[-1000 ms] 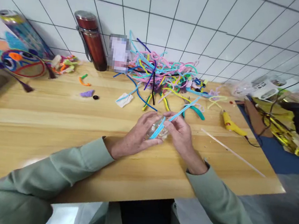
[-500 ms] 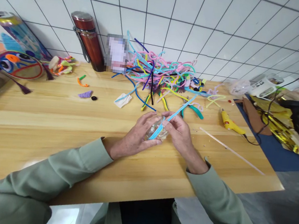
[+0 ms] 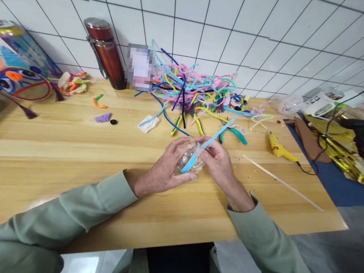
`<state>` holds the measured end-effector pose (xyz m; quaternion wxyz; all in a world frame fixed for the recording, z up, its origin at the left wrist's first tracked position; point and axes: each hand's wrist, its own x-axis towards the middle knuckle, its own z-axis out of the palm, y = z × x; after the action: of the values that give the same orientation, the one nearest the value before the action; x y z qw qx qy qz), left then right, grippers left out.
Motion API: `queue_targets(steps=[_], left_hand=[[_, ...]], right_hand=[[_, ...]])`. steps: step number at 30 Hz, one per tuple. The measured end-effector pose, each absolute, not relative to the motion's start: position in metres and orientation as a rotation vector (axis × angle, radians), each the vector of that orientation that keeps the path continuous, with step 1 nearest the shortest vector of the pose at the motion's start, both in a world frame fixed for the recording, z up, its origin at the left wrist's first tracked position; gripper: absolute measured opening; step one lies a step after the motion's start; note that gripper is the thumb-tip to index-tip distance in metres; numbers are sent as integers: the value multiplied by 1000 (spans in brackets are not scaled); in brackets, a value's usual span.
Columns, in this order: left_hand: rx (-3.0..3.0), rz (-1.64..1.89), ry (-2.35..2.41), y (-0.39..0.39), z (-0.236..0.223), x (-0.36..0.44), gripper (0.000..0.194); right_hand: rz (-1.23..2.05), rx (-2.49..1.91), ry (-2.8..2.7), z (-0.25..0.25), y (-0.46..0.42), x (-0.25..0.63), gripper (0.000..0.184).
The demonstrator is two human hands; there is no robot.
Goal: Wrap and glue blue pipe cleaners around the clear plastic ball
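My left hand is curled around a clear, rounded plastic piece, perhaps the end of a bottle; its exact kind is partly hidden by my fingers. Light blue pipe cleaners lie across this piece, and one long end sticks up and to the right. Thumb and forefinger of my right hand pinch the blue strand against the clear piece's right side. Both hands are close together above the wooden table.
A tangled heap of pipe cleaners lies by the wall, with yellow-handled pliers and green-handled pliers before it. A yellow glue gun and a pale stick are on the right. A red-brown flask stands behind.
The blue strand's free end has dipped slightly and lies closer along the clear piece. Both hands keep their hold. The view has shifted a little.
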<state>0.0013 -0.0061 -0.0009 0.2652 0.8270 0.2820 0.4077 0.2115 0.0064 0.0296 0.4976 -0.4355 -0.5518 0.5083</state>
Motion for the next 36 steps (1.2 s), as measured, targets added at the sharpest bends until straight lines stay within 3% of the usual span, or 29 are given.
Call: queue_targets(steps=[5, 10, 13, 17, 36], left_hand=[[2174, 1153, 785, -9, -2, 1, 63], [2192, 1108, 779, -6, -4, -2, 59], [2222, 1109, 760, -4, -4, -2, 66], [2254, 1156, 804, -3, -4, 1, 91], [2327, 1268, 760, 4, -13, 1, 83]], right_hand=[[1219, -1049, -1322, 28, 2, 208, 34], [1219, -1031, -1306, 26, 1, 207, 35], [1241, -1031, -1295, 27, 1, 207, 39], [1248, -1041, -1292, 28, 1, 207, 42], [1366, -1017, -1286, 27, 3, 207, 48]])
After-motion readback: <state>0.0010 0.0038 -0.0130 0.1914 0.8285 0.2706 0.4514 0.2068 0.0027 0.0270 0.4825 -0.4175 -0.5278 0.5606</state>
